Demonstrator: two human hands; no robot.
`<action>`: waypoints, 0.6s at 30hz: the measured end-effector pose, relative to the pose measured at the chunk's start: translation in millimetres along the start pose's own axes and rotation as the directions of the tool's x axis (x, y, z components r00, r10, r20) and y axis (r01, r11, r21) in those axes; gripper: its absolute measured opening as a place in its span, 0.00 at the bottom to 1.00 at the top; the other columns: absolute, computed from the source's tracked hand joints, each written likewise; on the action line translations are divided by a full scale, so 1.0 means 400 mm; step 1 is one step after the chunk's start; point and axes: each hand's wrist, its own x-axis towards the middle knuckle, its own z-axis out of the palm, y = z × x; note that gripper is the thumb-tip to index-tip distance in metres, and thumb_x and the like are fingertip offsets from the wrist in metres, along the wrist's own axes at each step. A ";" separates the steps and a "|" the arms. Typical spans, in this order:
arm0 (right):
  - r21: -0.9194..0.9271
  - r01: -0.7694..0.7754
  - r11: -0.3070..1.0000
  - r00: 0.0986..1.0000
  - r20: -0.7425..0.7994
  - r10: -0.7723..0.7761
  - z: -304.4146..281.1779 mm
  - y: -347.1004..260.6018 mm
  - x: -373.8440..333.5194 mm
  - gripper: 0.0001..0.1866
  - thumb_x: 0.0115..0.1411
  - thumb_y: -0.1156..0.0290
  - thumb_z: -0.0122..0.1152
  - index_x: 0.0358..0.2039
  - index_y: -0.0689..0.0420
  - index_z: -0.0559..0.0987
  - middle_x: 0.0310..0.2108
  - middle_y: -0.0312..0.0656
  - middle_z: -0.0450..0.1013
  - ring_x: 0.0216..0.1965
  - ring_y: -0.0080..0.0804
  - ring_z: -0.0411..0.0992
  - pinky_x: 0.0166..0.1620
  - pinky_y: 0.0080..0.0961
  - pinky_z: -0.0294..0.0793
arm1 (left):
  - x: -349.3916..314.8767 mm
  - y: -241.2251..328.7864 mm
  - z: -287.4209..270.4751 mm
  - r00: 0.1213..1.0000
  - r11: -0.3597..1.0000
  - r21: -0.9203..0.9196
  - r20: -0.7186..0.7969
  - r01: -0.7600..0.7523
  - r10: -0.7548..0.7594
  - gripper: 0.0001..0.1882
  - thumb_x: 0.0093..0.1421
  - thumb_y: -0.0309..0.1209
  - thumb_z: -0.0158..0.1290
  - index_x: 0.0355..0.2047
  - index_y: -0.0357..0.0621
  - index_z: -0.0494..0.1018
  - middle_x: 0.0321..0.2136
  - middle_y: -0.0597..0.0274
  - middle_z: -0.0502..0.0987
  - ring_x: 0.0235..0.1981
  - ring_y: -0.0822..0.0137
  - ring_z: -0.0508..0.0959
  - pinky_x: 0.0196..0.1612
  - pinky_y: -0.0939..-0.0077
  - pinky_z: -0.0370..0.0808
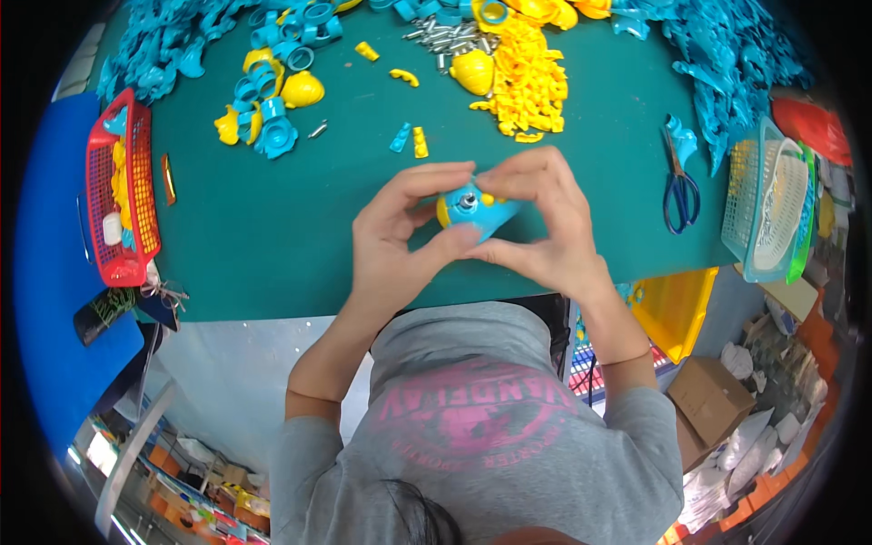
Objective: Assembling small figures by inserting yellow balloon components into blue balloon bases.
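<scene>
Between my two hands, above the near part of the green table [272, 263], is a blue and yellow plastic toy body [490, 216] with a small metal pin standing in its middle. My left hand [400, 222] curls round its left side, thumb along the lower edge. On the other side my right hand [549, 218] grips the toy with thumb and fingertips, the index finger near small yellow bits on top. Just beyond the hands lie a small yellow piece [420, 143] and a small blue piece [400, 137].
Yellow parts [531, 82], metal pins [450, 36] and blue rings [300, 58] lie farther back. Blue part heaps [173, 41] fill the far corners. A red basket [145, 218] stands left; blue-handled scissors [680, 195] and a pale basket [740, 209] are at right.
</scene>
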 end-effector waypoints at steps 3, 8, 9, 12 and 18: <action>0.183 -0.043 0.982 0.996 -0.066 0.056 0.008 -0.001 0.007 0.27 0.32 0.73 0.74 0.37 0.60 0.75 0.35 0.44 0.72 0.41 0.34 0.69 0.43 0.29 0.69 | -0.003 0.003 0.008 0.996 1.000 0.015 -0.091 0.003 -0.001 0.16 0.48 0.22 0.58 0.38 0.39 0.72 0.45 0.54 0.70 0.45 0.65 0.72 0.45 0.73 0.71; 0.303 -0.019 0.953 1.000 -0.018 0.026 0.008 0.020 0.008 0.24 0.34 0.76 0.72 0.36 0.62 0.77 0.36 0.48 0.73 0.39 0.35 0.71 0.43 0.27 0.70 | -0.009 0.018 0.006 0.979 0.949 0.272 -0.083 -0.158 0.187 0.10 0.46 0.22 0.59 0.32 0.39 0.74 0.38 0.54 0.74 0.42 0.66 0.74 0.40 0.76 0.72; 0.312 0.011 0.950 1.000 -0.030 -0.002 0.010 0.015 0.010 0.23 0.34 0.77 0.71 0.35 0.63 0.78 0.36 0.49 0.74 0.39 0.35 0.72 0.43 0.27 0.70 | -0.010 0.018 0.003 0.978 0.947 0.276 -0.085 -0.162 0.192 0.10 0.46 0.22 0.59 0.32 0.39 0.74 0.38 0.54 0.74 0.42 0.66 0.74 0.40 0.76 0.72; 0.227 -0.030 0.973 0.999 -0.004 0.032 0.022 0.006 0.013 0.25 0.34 0.74 0.72 0.37 0.62 0.77 0.38 0.47 0.73 0.40 0.35 0.72 0.42 0.27 0.71 | -0.009 0.010 -0.015 0.977 0.953 0.250 -0.086 -0.169 0.195 0.10 0.47 0.23 0.59 0.32 0.38 0.74 0.42 0.54 0.72 0.42 0.64 0.74 0.41 0.76 0.72; 0.050 -0.174 0.983 0.971 0.172 0.163 0.038 -0.008 0.060 0.32 0.36 0.70 0.72 0.45 0.58 0.73 0.43 0.43 0.70 0.44 0.36 0.69 0.46 0.27 0.68 | 0.021 0.032 -0.053 0.994 0.877 0.468 0.052 -0.111 0.098 0.18 0.47 0.27 0.59 0.40 0.42 0.73 0.47 0.55 0.68 0.51 0.61 0.67 0.50 0.70 0.66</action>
